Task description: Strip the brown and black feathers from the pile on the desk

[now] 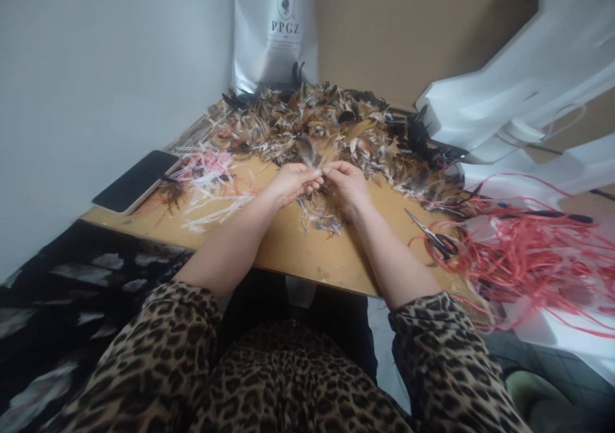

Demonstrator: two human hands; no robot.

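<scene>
Leopard-print sleeves [180, 314] lie nearest; left fingers [310, 176] and right fingers [332, 170] pinch feathers [317, 156]; a feather pile [331, 116] crowds behind.

Small workshop, feathers [312, 116] heaped on wooden worktable [298, 247].

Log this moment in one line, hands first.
left hand: pinching feather tuft | right hand: pinching same tuft | beyond: feather pile | right side: scissors, red strings | left side: dark-screened device
</scene>
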